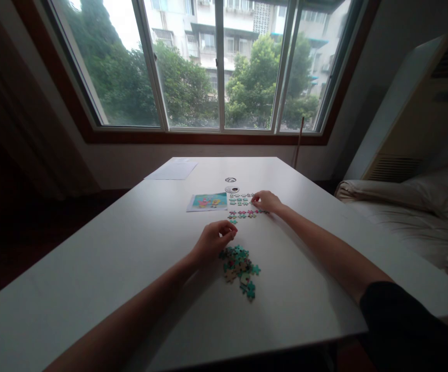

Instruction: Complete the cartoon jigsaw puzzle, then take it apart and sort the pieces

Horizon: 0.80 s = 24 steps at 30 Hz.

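Note:
My left hand [213,240] rests on the white table [131,248] with its fingers curled in a pinch, just left of a heap of teal and pink puzzle pieces [240,266]. What the fingertips hold is too small to name. My right hand [266,201] reaches farther out, fingers bent down on the right end of rows of laid-out puzzle pieces [241,206]. A colourful reference picture [208,201] lies flat to the left of those rows.
Two small round dark objects [232,184] sit beyond the rows. A white sheet of paper [172,170] lies at the far left of the table. A bed with pale bedding [413,206] stands to the right, and a large window [216,62] is behind.

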Motion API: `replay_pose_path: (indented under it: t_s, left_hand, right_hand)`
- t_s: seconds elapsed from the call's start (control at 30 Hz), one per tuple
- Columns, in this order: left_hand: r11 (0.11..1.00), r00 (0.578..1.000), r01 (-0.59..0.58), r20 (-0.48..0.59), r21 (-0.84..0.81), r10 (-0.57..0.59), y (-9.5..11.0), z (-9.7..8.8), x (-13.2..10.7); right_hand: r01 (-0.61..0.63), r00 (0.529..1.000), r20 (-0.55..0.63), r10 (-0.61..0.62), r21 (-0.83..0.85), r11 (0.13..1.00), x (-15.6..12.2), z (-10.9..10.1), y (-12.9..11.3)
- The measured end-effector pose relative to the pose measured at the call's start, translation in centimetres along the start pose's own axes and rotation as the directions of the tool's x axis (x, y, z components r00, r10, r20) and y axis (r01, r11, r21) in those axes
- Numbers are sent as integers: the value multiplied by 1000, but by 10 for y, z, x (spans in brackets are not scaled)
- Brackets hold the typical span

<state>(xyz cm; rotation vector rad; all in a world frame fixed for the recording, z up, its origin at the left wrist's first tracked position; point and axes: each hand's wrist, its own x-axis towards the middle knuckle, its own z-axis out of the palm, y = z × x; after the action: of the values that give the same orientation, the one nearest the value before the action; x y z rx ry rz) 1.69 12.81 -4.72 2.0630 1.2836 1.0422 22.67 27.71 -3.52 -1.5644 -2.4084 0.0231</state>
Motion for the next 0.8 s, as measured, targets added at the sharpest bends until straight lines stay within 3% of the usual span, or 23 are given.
replay_pose_path:
  t_s: [0.37, 0.8]
  left_hand:
    - [1000, 1000, 10, -1, -21, -10, 0, 1, 1]
    - [1000, 1000, 13, 1, -22, -13, 2, 1, 1]
  right_hand:
    - [35, 999, -43, -33, 26, 999, 5, 8, -15]
    - [-11, 998, -55, 14, 67, 998, 9, 7, 4]
